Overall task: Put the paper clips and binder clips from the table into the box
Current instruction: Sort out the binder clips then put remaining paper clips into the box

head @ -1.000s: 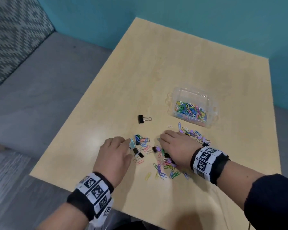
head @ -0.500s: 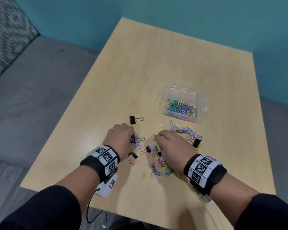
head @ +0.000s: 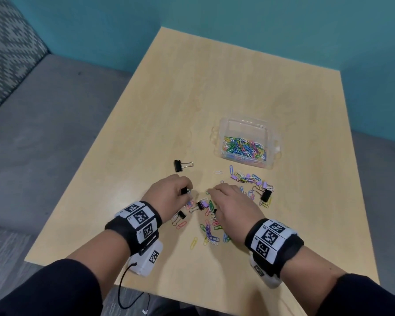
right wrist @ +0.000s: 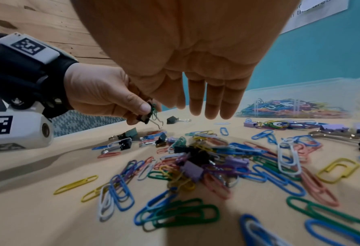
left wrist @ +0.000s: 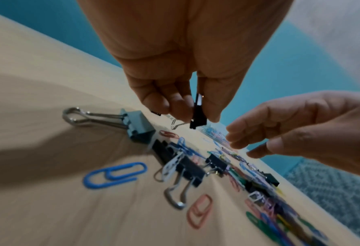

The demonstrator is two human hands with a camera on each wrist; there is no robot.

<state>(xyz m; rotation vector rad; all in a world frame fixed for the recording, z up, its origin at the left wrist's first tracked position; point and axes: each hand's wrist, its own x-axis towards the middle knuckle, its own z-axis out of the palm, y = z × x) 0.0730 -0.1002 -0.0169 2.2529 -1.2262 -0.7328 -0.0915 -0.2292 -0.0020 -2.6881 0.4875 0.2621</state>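
Observation:
My left hand (head: 169, 197) (left wrist: 187, 113) (right wrist: 103, 94) pinches a small black binder clip (head: 184, 191) (left wrist: 198, 114) (right wrist: 148, 114) lifted a little above the table. My right hand (head: 233, 208) (right wrist: 206, 106) (left wrist: 290, 129) hovers open over the scattered pile of coloured paper clips (head: 211, 229) (right wrist: 206, 166), fingers straight and holding nothing. More black binder clips (head: 180, 215) (left wrist: 187, 168) and a grey one (left wrist: 136, 126) lie beside the left hand. A lone black binder clip (head: 178, 165) lies farther away. The clear plastic box (head: 271, 142) (right wrist: 313, 93), partly filled with paper clips, stands beyond the pile.
The wooden table (head: 237, 87) has its front edge close to my wrists. Another cluster with purple clips and a larger black binder clip (head: 266, 195) lies right of the right hand. A teal wall (head: 260, 23) backs the table; grey floor (head: 43, 133) lies left.
My left hand has moved forward over the clips and picked up a black binder clip. My right hand has lifted slightly off the pile with its fingers straightened.

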